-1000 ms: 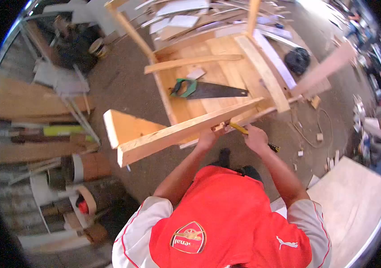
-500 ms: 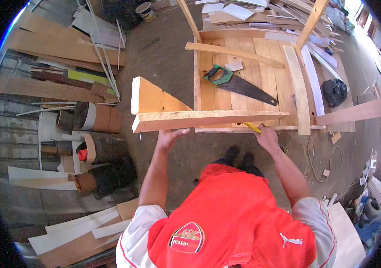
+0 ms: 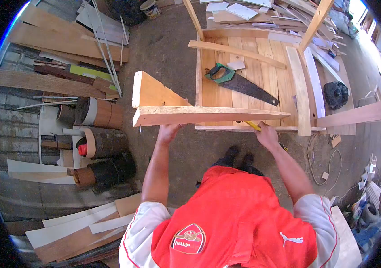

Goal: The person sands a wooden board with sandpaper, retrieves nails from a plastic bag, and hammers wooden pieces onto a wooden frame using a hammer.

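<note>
My left hand (image 3: 169, 132) is under the near face of a long wooden board (image 3: 208, 115) and supports it, its fingers partly hidden behind the wood. That board is raised in front of me, with a second, angled wooden piece (image 3: 158, 94) against its left end. My right hand (image 3: 267, 135) is closed around a slim yellow stick-like thing (image 3: 252, 125); its far end is hidden by the board, so its kind is unclear. Beyond lies a hand saw (image 3: 248, 89) with a green and black handle, on a wooden frame with a slatted panel (image 3: 262, 47).
Loose wooden slats (image 3: 237, 54) cross the frame, and upright posts (image 3: 315, 24) rise at its far corners. A black plastic bag (image 3: 335, 95) sits to the right. Rolled sheets (image 3: 105, 143) and stacked boards (image 3: 65, 40) line the left; offcuts (image 3: 239, 11) lie behind. A cord (image 3: 340, 161) trails on the floor.
The near board's left end has risen slightly, and my left hand has moved up with it, more of it now behind the wood. My right hand stays about where it was.
</note>
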